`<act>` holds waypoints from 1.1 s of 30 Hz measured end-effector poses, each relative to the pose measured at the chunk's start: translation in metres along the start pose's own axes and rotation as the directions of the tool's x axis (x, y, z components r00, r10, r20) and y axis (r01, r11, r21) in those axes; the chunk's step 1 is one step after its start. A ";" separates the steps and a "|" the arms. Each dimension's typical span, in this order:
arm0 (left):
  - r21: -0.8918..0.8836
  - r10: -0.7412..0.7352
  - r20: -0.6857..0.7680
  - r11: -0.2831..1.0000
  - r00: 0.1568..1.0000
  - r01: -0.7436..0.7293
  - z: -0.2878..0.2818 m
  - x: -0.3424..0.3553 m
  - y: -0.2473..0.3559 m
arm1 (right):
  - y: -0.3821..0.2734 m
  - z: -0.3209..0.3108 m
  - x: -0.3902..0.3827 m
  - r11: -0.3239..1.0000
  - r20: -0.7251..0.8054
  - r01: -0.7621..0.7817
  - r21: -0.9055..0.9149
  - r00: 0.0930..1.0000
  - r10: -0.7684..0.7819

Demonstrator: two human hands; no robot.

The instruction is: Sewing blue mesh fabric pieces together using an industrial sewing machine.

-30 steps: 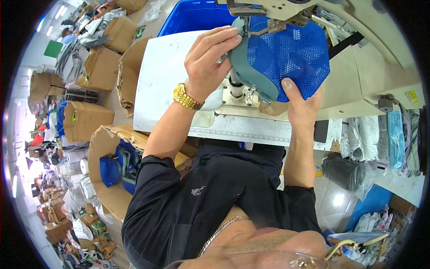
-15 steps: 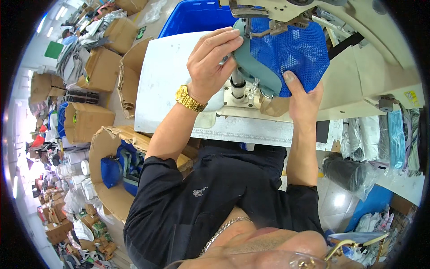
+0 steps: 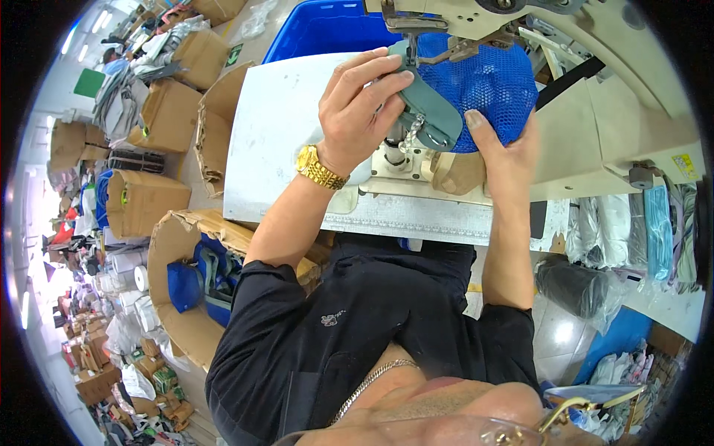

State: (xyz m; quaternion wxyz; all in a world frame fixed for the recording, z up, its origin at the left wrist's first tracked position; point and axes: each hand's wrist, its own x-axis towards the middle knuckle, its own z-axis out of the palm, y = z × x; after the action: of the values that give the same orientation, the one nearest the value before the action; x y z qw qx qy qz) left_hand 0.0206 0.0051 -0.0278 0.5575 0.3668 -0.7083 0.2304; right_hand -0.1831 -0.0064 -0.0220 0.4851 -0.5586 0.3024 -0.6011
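Observation:
A blue mesh piece (image 3: 487,82) with a grey-green fabric band (image 3: 433,108) lies under the presser foot (image 3: 411,50) of a sewing machine (image 3: 476,16). My left hand (image 3: 357,108) presses its fingertips on the band's left edge, close to the foot, with the fingers close together. On the right, my right hand (image 3: 507,152) grips the mesh edge, thumb on top and the other fingers hidden beneath. A clear twisted strip (image 3: 413,132) and a small metal ring (image 3: 440,143) show at the band's near end.
A white work surface (image 3: 275,111) extends left of the machine, with a blue bin (image 3: 331,30) behind it. At lower left, an open cardboard box (image 3: 175,312) holds blue and grey-green pieces. Wrapped rolls (image 3: 573,286) lie at right. The machine's arm (image 3: 632,126) stands beside my right hand.
The band's near end has shifted up and left, turning the piece slightly. My right hand has followed with the mesh edge. My left hand has moved slightly right, and more of the clear strip shows.

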 end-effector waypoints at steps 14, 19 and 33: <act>-0.094 -0.093 0.043 0.991 0.995 0.097 -0.003 0.008 0.002 | -0.024 -0.028 0.023 0.824 0.408 0.230 -0.518 0.913 0.002; 0.085 -0.228 0.057 0.971 0.972 0.223 -0.013 0.001 0.026 | -0.004 -0.018 0.012 0.983 0.431 -0.008 -0.183 0.898 0.087; -0.105 -0.598 0.458 0.698 0.658 0.708 -0.039 0.040 0.032 | -0.002 0.000 -0.018 0.998 0.289 0.006 -0.068 0.957 0.014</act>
State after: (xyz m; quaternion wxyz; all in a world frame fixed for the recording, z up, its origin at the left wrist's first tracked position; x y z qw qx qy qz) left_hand 0.0153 0.0437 0.0237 0.4953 0.5557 -0.6468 -0.1657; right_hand -0.1848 0.0106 -0.0269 0.5058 -0.6562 0.2497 -0.5012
